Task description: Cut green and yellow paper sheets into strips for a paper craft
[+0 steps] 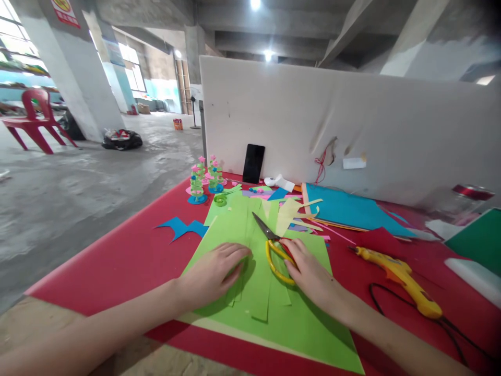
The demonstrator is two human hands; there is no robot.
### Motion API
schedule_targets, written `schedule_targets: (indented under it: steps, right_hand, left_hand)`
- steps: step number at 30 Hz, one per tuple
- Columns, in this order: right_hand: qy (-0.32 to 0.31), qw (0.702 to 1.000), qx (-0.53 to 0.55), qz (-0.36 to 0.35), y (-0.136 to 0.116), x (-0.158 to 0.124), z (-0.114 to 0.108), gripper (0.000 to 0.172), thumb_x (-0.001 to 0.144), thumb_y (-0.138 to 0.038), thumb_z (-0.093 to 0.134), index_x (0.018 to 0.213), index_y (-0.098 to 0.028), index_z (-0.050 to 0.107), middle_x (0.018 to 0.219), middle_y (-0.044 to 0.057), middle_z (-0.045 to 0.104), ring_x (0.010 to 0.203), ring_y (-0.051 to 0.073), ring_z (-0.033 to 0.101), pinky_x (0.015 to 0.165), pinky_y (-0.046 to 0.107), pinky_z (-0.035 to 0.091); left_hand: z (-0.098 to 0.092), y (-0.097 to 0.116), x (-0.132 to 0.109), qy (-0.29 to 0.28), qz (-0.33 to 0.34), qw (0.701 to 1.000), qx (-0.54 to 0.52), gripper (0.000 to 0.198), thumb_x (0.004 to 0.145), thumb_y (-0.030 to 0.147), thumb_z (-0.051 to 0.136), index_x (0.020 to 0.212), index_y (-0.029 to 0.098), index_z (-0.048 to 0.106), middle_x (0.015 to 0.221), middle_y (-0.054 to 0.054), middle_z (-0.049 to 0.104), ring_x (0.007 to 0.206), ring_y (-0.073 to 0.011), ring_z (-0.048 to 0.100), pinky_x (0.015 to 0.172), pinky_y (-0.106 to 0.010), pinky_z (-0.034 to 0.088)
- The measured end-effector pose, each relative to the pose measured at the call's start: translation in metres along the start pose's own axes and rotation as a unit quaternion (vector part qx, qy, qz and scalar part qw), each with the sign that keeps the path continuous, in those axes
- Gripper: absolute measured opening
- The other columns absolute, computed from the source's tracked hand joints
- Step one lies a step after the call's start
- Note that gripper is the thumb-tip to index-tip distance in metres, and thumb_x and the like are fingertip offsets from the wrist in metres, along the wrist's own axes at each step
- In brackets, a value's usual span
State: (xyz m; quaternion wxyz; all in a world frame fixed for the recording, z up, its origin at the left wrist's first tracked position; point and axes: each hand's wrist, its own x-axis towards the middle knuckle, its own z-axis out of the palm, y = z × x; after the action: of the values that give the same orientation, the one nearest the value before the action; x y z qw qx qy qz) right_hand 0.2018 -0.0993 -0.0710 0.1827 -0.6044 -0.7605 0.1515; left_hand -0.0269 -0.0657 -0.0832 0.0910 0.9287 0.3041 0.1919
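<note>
My left hand point(213, 271) lies flat, fingers together and stretched out, on a green paper sheet point(305, 324) that is cut into several long strips near the middle. My right hand point(309, 271) rests on the same sheet, its fingers touching the yellow handles of a pair of scissors point(274, 245). The scissors lie on the paper with the blades closed and pointing away to the upper left. The hand does not grip them; its fingers are loosely extended over the handle loops.
A yellow glue gun point(399, 274) with a black cord lies right of the sheet on the red table cover point(117, 261). Blue paper point(348, 209), paper scraps, small paper trees point(198, 183) and a black phone point(253, 163) stand before a white board point(352, 115).
</note>
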Motion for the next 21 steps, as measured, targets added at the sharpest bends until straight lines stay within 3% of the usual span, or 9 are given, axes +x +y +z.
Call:
schedule_targets:
  steps: [3,9,15,18,21]
  right_hand:
    - [0.015,1.000,-0.021,0.002,0.003,0.001,-0.001,0.038,0.082,-0.015,0.032,0.120,-0.018,0.038,0.112,0.013,0.046,0.081,0.018,0.058,0.065,0.032,0.050]
    - [0.038,0.997,-0.056,-0.028,0.015,0.015,-0.001,0.037,0.082,-0.013,0.034,0.118,-0.016,0.039,0.109,0.013,0.047,0.083,0.020,0.057,0.069,0.035,0.049]
    - [0.050,0.989,-0.102,-0.092,0.017,0.030,-0.006,0.029,0.082,-0.013,0.037,0.107,-0.013,0.051,0.103,0.013,0.051,0.094,0.023,0.050,0.082,0.040,0.042]
    - [0.050,0.983,-0.124,-0.123,0.009,0.015,-0.022,0.025,0.082,-0.016,0.039,0.103,-0.013,0.054,0.105,0.012,0.051,0.099,0.024,0.046,0.087,0.042,0.036]
    - [0.007,0.978,-0.125,-0.165,0.002,-0.015,-0.040,0.017,0.081,-0.022,0.046,0.094,-0.017,0.056,0.099,0.006,0.055,0.096,0.019,0.046,0.086,0.036,0.036]
  left_hand:
    - [-0.004,-0.001,0.002,-0.014,0.032,0.999,0.000,0.033,0.086,0.020,0.035,0.117,0.016,0.045,0.118,-0.007,0.052,0.111,-0.0184,0.044,0.097,-0.036,0.034]
    - [-0.015,0.014,0.003,-0.113,0.160,0.978,-0.067,0.043,0.080,0.038,0.047,0.118,0.017,0.045,0.122,-0.005,0.050,0.116,-0.0186,0.038,0.105,-0.038,0.021]
    - [-0.015,0.022,0.002,-0.154,0.187,0.964,-0.112,0.046,0.076,0.041,0.051,0.114,0.014,0.048,0.119,-0.008,0.052,0.113,-0.0186,0.041,0.099,-0.031,0.031]
    - [-0.013,0.022,0.002,-0.151,0.193,0.963,-0.108,0.040,0.079,0.036,0.048,0.113,0.015,0.049,0.115,-0.008,0.054,0.109,-0.0187,0.044,0.097,-0.032,0.034]
    - [-0.011,0.022,0.000,-0.140,0.216,0.962,-0.090,0.033,0.081,0.031,0.046,0.109,0.014,0.052,0.108,-0.009,0.058,0.102,-0.0193,0.048,0.092,-0.033,0.038]
